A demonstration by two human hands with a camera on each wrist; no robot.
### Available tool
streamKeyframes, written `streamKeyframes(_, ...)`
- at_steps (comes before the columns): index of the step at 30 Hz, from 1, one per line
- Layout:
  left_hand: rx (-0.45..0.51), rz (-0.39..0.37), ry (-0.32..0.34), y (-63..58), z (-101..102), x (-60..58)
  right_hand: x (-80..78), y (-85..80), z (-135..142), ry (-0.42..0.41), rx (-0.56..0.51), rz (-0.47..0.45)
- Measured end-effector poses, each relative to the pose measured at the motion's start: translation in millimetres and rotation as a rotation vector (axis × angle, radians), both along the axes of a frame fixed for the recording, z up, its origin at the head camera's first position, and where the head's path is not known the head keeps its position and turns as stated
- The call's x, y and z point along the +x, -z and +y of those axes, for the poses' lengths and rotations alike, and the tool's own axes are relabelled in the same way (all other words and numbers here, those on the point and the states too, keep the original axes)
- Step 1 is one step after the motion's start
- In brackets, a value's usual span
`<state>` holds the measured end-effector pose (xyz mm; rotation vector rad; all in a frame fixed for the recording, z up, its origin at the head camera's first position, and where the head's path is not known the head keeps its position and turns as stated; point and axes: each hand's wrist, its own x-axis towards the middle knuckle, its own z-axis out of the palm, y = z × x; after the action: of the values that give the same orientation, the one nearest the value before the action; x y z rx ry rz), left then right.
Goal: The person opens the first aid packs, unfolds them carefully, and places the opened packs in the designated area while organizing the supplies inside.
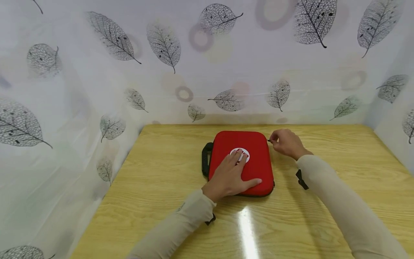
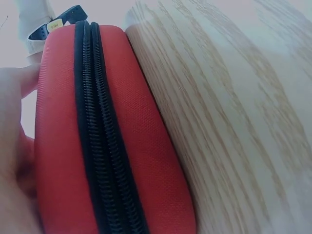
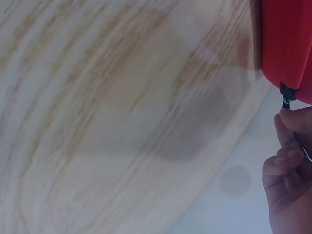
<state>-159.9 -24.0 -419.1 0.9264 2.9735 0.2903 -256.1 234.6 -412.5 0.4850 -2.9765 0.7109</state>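
Note:
A red zippered case (image 1: 255, 144) with rounded corners lies flat on the wooden table, its black carry handle (image 1: 205, 160) pointing left. My left hand (image 1: 229, 176) rests spread on the lid, fingertips over the white round label (image 1: 247, 155). At the case's far right corner my right hand (image 1: 288, 143) pinches a black zipper pull (image 3: 286, 103) between thumb and finger. Along the near side, the left wrist view shows two black zipper tracks (image 2: 97, 122) running side by side between the red halves.
The wood-grain table (image 1: 161, 194) stretches around the case on all sides. Behind it and to both sides hang pale sheets (image 1: 181, 86) printed with leaves. A bright light reflection falls on the table in front of the case.

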Motion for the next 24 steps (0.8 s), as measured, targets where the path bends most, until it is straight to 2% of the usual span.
streamKeyframes(11,0.011,-0.034,-0.033,0.2,7,-2.6,7.1,1.6,8,-0.003,-0.005,-0.030)
streamKeyframes(18,0.003,-0.049,-0.026,-0.6,9,-4.7,7.0,7.4,10,0.002,-0.014,-0.032)
streamKeyframes(24,0.024,-0.128,-0.013,-10.0,5,-11.3,9.4,4.5,11,-0.022,-0.016,-0.022)
